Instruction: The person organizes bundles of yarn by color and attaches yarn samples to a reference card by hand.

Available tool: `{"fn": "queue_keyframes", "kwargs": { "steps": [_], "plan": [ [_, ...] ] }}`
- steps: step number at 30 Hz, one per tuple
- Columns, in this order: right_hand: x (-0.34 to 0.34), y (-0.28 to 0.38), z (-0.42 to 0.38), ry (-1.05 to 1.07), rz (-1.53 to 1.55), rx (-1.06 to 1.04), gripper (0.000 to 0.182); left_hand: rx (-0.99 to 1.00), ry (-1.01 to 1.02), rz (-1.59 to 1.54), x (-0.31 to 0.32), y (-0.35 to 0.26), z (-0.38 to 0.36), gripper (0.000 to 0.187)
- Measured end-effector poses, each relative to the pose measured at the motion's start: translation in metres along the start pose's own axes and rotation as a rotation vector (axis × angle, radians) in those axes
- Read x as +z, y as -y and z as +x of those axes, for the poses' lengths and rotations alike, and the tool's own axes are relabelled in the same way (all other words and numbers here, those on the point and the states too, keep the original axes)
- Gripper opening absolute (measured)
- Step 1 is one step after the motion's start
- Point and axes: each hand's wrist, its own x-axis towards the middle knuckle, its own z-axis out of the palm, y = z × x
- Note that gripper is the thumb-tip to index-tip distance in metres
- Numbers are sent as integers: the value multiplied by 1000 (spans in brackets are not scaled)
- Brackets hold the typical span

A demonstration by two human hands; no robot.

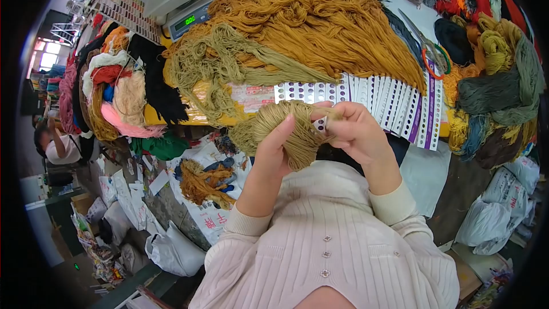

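Note:
A thick bundle of olive-tan yarn (289, 131) is held up in front of my chest. My left hand (270, 160) is closed around its lower left side, with the thumb lying over the strands. At the bundle's right end, my right hand (361, 133) has its fingers pinched together on a few strands of the same yarn. Looser olive yarn (223, 60) is spread on the table just beyond the bundle. Behind that lies a large heap of ochre yarn (309, 8). White cards with punched holes (394, 100) lie in a row beyond my right hand.
A digital scale (187, 23) with a clear tray stands at the back left. Scissors (426, 40) lie at the right. Coloured yarn piles (123, 88) hang at the left, more yarn (494, 94) at the right. Brown scraps (203, 183) and white bags (174, 249) lie below left.

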Motion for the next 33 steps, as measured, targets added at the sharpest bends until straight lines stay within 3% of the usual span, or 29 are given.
{"fn": "queue_keyframes", "kwargs": {
  "steps": [3, 9, 15, 18, 21, 33],
  "plan": [
    [-1, 2, 3, -80, 107, 40, 10, 57, 31, 51, 1, 1, -1, 39],
    [-1, 2, -2, -55, -382, 68, 17, 24, 5, 69, 5, 1, 0, 37],
    [3, 3, -2, -69, -178, 21, 14, 2, -36, -58, 3, 2, 1, 31],
    [1, 2, -1, -70, -97, 29, 12, -12, -73, 132, -2, 4, -1, 23],
    [-8, 0, -1, 23, 17, 55, 9, -27, -200, 103, 4, 3, 1, 18],
    [-6, 1, -1, -25, 21, 70, 5, -21, -211, 42, 4, 5, 2, 16]
  ]
}}
